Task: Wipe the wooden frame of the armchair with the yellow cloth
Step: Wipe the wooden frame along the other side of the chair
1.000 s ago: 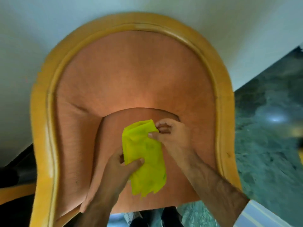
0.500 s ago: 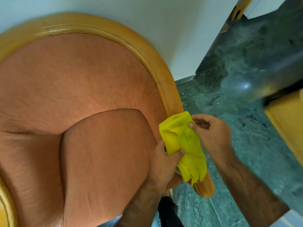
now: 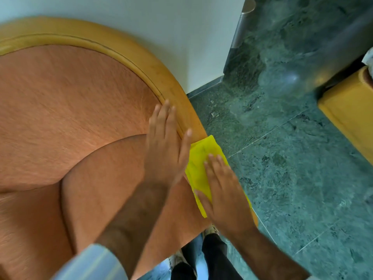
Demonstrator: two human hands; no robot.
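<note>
The armchair's curved light wooden frame point(image 3: 141, 57) arcs from the upper left down to the right arm, around orange upholstery point(image 3: 66, 102). The yellow cloth point(image 3: 198, 158) lies spread on the right arm of the frame. My right hand point(image 3: 224, 188) rests flat on top of the cloth, fingers extended and together, pressing it onto the wood. My left hand point(image 3: 167, 146) lies flat with straight fingers at the seam between upholstery and frame, just left of the cloth, holding nothing. The lower end of the arm is hidden under the cloth and my right hand.
A white wall point(image 3: 161, 21) stands right behind the chair. Green marble floor point(image 3: 292, 168) spreads to the right. A yellow wooden piece of furniture point(image 3: 347, 110) sits at the right edge, a metal post point(image 3: 242, 23) at the top. My legs and shoes point(image 3: 201, 259) are below the seat.
Both hands let go of the held cloth. It now lies flat on the right arm under my right palm; my left hand opened and moved up to the frame's inner edge. The view shifted closer.
</note>
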